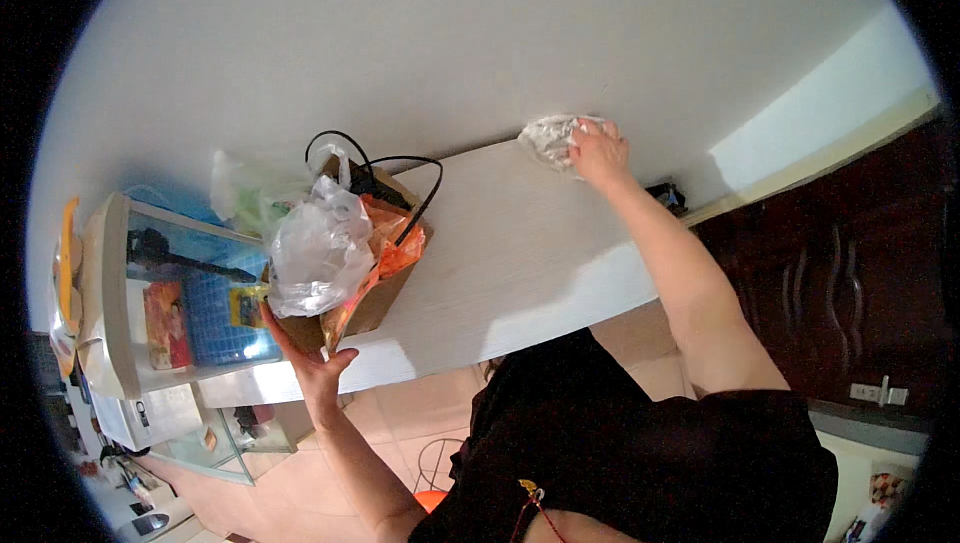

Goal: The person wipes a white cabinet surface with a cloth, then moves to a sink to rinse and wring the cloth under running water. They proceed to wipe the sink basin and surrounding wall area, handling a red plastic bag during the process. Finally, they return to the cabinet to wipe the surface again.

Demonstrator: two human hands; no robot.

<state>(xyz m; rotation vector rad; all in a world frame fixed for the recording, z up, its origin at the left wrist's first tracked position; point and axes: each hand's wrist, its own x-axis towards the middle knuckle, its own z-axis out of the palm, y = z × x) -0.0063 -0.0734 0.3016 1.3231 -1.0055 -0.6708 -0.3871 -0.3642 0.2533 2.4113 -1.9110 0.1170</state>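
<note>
My right hand (pixel 600 150) presses a crumpled whitish cloth (pixel 550 142) onto the far edge of a white wood-grained cabinet top (pixel 500 233), close to the wall. Its fingers are bent over the cloth. At the left, my left hand (pixel 318 368) grips the near corner of a cardboard box (pixel 385 305), thumb on one side and fingers on the other. Clear plastic bags (pixel 320 248), an orange plastic bag (pixel 400 243) and a black cable (pixel 438 183) stick out of the box, and its inside is mostly hidden.
Left of the box stands a glass tank with a white frame (pixel 118 293), with a blue grid inside. A small dark object (pixel 665 195) lies by the wall past my right forearm. A dark brown door (pixel 820 273) is on the right, and a tiled floor (pixel 385 413) below.
</note>
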